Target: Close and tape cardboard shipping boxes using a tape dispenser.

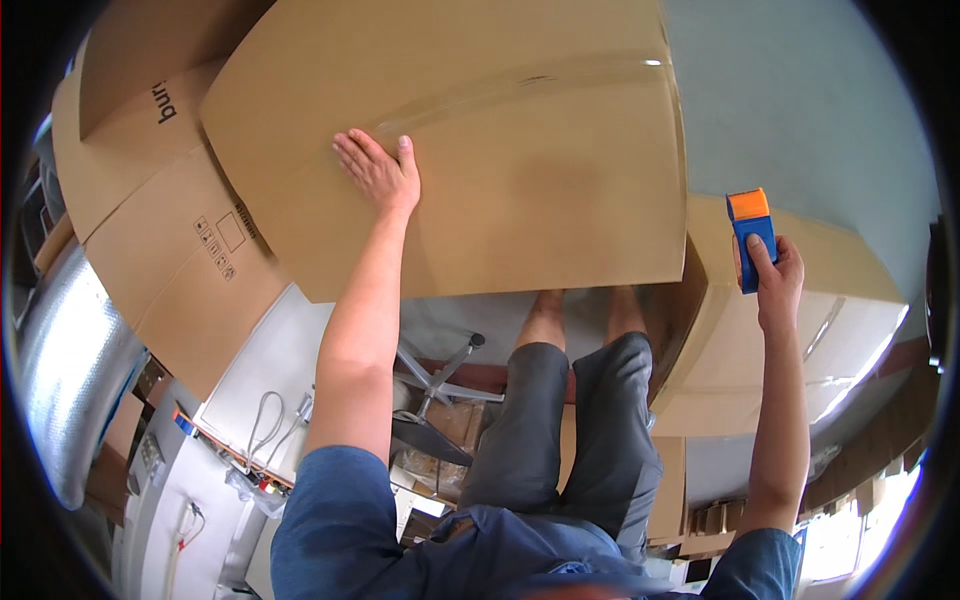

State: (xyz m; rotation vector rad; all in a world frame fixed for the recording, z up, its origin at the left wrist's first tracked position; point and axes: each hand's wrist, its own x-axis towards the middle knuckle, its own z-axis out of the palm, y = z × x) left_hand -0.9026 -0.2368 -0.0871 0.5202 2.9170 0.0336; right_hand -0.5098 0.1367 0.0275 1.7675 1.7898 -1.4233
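A large brown cardboard box (520, 190) fills the upper middle, with a strip of clear tape (500, 85) running along its face. My left hand (380, 172) lies flat on that face just below the tape's left part, fingers stretched out and thumb apart. Off to the box's right, my right hand (780, 275) is closed around a blue and orange tape dispenser (755, 235). The dispenser is held upright with its orange end up, apart from the box. Whether tape hangs from it I cannot make out.
Another cardboard box (780, 340) stands low at the right, partly behind the large one. Open cardboard with printed symbols (190, 240) leans at the left. A white surface (265, 370) holds a looped cable. A chair base (437, 385) stands near my legs; a silvery bubble-wrap roll (75, 360) is far left.
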